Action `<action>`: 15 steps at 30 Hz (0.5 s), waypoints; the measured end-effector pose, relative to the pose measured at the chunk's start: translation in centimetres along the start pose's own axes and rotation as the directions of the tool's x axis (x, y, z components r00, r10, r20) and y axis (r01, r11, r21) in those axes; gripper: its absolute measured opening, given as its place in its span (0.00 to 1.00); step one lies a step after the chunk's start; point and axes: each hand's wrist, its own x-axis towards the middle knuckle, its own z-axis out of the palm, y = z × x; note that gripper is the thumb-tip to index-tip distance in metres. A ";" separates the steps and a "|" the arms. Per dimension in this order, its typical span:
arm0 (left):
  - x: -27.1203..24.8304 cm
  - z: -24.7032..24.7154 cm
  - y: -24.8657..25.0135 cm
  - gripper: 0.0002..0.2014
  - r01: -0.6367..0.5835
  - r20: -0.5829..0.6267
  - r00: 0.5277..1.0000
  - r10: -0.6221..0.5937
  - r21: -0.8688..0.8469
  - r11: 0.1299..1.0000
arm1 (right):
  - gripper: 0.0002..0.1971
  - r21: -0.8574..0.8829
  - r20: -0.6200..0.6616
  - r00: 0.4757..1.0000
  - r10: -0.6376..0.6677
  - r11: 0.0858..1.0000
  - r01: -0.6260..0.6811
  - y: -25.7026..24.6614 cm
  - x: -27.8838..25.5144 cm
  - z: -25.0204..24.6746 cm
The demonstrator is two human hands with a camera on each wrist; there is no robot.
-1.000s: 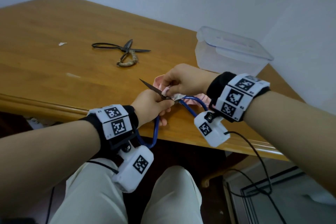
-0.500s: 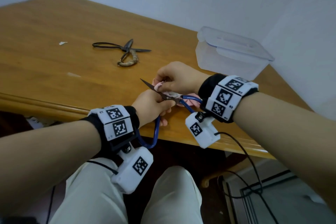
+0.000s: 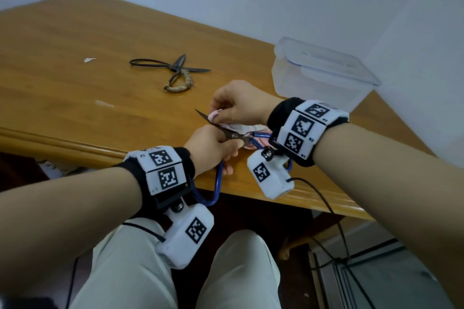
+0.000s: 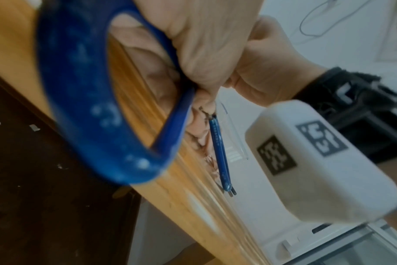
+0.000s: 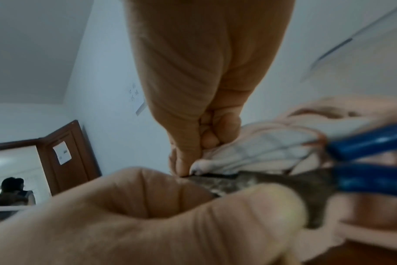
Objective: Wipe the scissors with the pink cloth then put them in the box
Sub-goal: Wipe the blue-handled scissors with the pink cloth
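My left hand (image 3: 213,148) grips the blue-handled scissors (image 3: 232,134) near the pivot, over the table's front edge, blade tip pointing up and left. One blue handle loop (image 4: 84,100) hangs below that hand. My right hand (image 3: 236,108) pinches the pink cloth (image 3: 238,128) against the dark blade (image 5: 238,181), thumb and fingers folded over it. The rest of the pink cloth (image 5: 317,125) trails under the right wrist. The clear plastic box (image 3: 319,75) with its lid on stands at the back right, beyond the right hand.
A second, old black pair of scissors (image 3: 175,73) lies open on the wooden table (image 3: 75,83) further back. A small white scrap (image 3: 89,59) lies to its left. The table's front edge (image 3: 75,148) runs just under my hands, my knees below.
My right hand has slid the cloth up along the blade toward the tip. The left hand has kept the scissors nearly still.
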 end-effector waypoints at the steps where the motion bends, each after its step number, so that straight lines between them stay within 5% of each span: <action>1: -0.1 0.0 0.0 0.17 -0.004 -0.006 1.000 0.004 0.003 1.000 | 0.06 0.007 -0.015 1.000 -0.002 1.000 0.002 -0.3 0.4 0.1; 9: 0.1 0.1 0.0 0.18 0.010 -0.028 1.000 -0.009 0.036 0.999 | 0.09 0.018 -0.029 0.999 0.032 0.999 -0.031 -1.7 1.9 0.1; 15: -0.1 0.0 0.2 0.17 -0.009 0.000 1.000 0.009 0.011 1.000 | 0.09 -0.063 -0.223 0.952 0.210 0.971 -0.229 -0.2 1.3 0.6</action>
